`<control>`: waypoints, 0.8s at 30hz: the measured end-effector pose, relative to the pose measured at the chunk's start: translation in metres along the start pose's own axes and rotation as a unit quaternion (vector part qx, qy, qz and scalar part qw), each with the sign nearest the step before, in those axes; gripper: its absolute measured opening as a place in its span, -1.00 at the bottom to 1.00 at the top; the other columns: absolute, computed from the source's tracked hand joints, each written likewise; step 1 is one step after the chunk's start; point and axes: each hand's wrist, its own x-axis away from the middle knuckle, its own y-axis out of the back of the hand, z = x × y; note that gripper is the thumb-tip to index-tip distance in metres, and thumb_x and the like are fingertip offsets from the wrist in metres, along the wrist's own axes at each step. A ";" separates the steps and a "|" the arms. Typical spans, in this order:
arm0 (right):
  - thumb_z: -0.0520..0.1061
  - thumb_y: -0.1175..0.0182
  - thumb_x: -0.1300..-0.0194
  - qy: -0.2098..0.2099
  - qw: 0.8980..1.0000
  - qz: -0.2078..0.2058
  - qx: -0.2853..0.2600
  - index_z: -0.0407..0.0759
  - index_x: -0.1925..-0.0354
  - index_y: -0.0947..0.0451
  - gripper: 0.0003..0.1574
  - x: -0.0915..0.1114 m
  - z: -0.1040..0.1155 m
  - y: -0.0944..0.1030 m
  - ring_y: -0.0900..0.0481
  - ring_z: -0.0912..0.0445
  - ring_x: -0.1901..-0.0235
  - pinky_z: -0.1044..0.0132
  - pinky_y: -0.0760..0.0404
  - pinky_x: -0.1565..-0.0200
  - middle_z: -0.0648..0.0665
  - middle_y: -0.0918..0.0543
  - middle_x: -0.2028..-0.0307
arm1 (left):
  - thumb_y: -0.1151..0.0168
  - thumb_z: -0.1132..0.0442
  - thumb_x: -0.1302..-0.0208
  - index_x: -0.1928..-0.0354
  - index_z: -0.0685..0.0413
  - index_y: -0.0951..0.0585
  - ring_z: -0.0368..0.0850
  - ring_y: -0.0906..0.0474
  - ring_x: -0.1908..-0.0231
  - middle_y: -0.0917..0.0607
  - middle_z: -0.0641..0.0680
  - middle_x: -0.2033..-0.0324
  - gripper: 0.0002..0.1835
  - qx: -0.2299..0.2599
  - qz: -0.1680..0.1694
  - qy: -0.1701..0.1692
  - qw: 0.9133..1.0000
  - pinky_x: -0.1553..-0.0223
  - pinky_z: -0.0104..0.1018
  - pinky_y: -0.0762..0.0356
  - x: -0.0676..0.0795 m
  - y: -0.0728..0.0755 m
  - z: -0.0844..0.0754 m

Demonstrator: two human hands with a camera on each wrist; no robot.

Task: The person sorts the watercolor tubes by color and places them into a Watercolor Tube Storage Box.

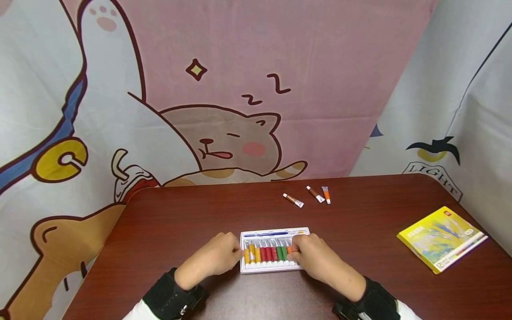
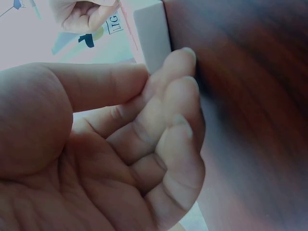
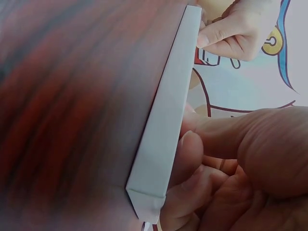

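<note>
White tray (image 1: 271, 270) holds tubes (image 1: 269, 254), brush (image 1: 274, 233) — left hand (image 1: 219, 255) grips it; right hand (image 1: 314, 255) — can't tell.

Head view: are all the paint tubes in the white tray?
No, three tubes lie loose on the brown table, beyond the far edge of the white tray.

Cloth-draped nook, wider room type unclear: creased cartoon-cat curtain (image 1: 340, 84) beyond fingers (image 2: 180, 159), white "LIGHT" curtain (image 1: 486, 146) farther off to their right, wood-grain desk (image 1: 360, 218) beneath them.
</note>
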 end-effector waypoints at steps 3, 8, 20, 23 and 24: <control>-0.11 -0.37 -0.07 -0.002 1.000 0.003 -0.005 0.00 0.71 -0.32 -0.57 0.000 0.000 0.000 -0.23 0.25 0.68 0.36 -0.24 0.65 0.11 -0.30 0.73 | -0.17 0.20 -0.27 0.81 -0.07 -0.45 -0.29 -0.20 0.76 -0.26 -0.17 0.81 -0.56 0.001 0.001 0.000 1.000 0.72 -0.40 -0.16 0.000 0.000 0.000; -0.12 -0.37 -0.07 -0.010 1.000 0.007 -0.016 0.00 0.71 -0.33 -0.57 0.000 -0.001 0.000 -0.22 0.25 0.68 0.38 -0.22 0.66 0.12 -0.29 0.73 | -0.17 0.21 -0.27 0.79 -0.04 -0.49 -0.28 -0.21 0.75 -0.27 -0.17 0.81 -0.58 0.000 0.001 0.001 1.000 0.72 -0.40 -0.17 0.001 0.001 -0.001; -0.09 -0.38 -0.06 0.001 0.999 0.008 -0.032 0.03 0.67 -0.40 -0.64 -0.001 -0.006 0.003 -0.28 0.27 0.66 0.38 -0.32 0.64 0.10 -0.40 0.66 | -0.18 0.20 -0.27 0.81 -0.07 -0.45 -0.28 -0.21 0.74 -0.27 -0.17 0.81 -0.56 -0.001 -0.002 -0.001 1.000 0.71 -0.40 -0.18 0.001 0.001 -0.001; -0.04 -0.37 -0.08 -0.002 0.999 0.019 -0.041 0.06 0.63 -0.44 -0.69 -0.001 -0.007 0.005 -0.29 0.28 0.68 0.40 -0.29 0.67 0.11 -0.43 0.66 | -0.18 0.20 -0.27 0.82 -0.08 -0.43 -0.27 -0.21 0.75 -0.26 -0.16 0.81 -0.55 0.003 0.000 0.001 1.000 0.71 -0.40 -0.17 0.001 0.001 -0.002; -0.03 -0.37 -0.08 -0.003 0.999 0.021 -0.042 0.06 0.62 -0.45 -0.71 -0.001 -0.007 0.006 -0.28 0.28 0.69 0.40 -0.26 0.68 0.12 -0.43 0.67 | -0.18 0.20 -0.27 0.82 -0.08 -0.42 -0.27 -0.21 0.75 -0.25 -0.16 0.81 -0.54 0.004 0.001 0.002 1.000 0.71 -0.40 -0.17 0.001 0.001 -0.002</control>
